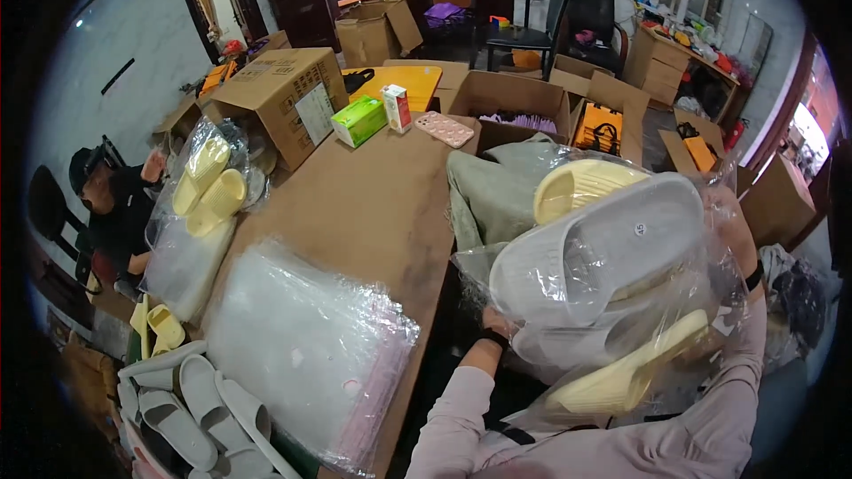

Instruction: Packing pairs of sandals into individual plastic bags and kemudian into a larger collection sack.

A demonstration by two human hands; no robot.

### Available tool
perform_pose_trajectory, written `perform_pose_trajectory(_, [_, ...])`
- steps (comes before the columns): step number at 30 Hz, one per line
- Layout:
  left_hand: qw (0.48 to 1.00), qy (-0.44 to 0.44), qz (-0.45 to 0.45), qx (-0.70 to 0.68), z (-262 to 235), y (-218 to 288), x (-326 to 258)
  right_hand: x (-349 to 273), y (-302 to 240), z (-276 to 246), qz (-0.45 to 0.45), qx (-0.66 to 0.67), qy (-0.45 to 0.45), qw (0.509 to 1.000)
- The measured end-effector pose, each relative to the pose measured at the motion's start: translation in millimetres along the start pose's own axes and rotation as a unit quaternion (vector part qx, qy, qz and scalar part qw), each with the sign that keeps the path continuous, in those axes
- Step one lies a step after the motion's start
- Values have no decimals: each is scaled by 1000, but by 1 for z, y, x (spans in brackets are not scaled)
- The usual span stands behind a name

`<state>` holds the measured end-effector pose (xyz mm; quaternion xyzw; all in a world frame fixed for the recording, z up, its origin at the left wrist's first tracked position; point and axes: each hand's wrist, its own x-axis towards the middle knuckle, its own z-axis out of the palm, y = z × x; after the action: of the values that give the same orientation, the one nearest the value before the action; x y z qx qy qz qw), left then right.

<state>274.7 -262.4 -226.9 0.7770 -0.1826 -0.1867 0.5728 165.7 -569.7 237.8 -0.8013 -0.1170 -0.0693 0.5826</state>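
Observation:
An armful of slippers in clear plastic bags is held against my body at the right. A large grey slipper [550, 270] lies on top, with a pale yellow slipper [581, 186] behind it. Another yellow slipper [626, 372] shows edge-on below. My left hand [500, 323] grips the bundle from its left underside, its fingers hidden behind the plastic. Around the far right side reaches my right hand [726, 213], partly covered by the bags. On the table [373, 186] to the left lies a stack of clear plastic bags [297, 346].
Loose grey slippers [209, 404] fill the lower left corner. Bagged yellow slippers [213, 191] lie at the table's left edge, near a seated person [120, 204]. A cardboard box [280, 98], a green tissue pack [359, 121] and a phone [444, 129] occupy the table's far end. Open cartons [515, 93] stand beyond.

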Motion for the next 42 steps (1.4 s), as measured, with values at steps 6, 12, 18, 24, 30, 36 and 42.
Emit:
perform_pose_trajectory(6, [987, 13, 0, -159, 24, -59, 34, -2, -10, 17, 77, 2, 66, 995])
perform_pose_trajectory(12, [917, 12, 136, -375, 20, -117, 18, 1, -7, 31, 122, -18, 33, 992])
perform_pose_trajectory(18, [807, -172, -175, 537, 4, 23, -3, -12, 11, 2, 99, -98, -19, 990])
perform_pose_trajectory(24, [719, -310, -51, 620, 7, 19, -81, 34, 1, 57, -31, -188, -169, 967])
perform_pose_trajectory(30, [767, -245, 126, 580, -33, 141, -129, 38, -6, 142, -169, -492, -389, 760])
perform_pose_trajectory(36, [818, -66, 32, 570, -90, 141, -177, 14, 51, 164, -147, -494, -395, 760])
perform_pose_trajectory(42, [822, -141, 200, 515, -77, 172, -196, 28, 60, 171, -145, -516, -381, 754])
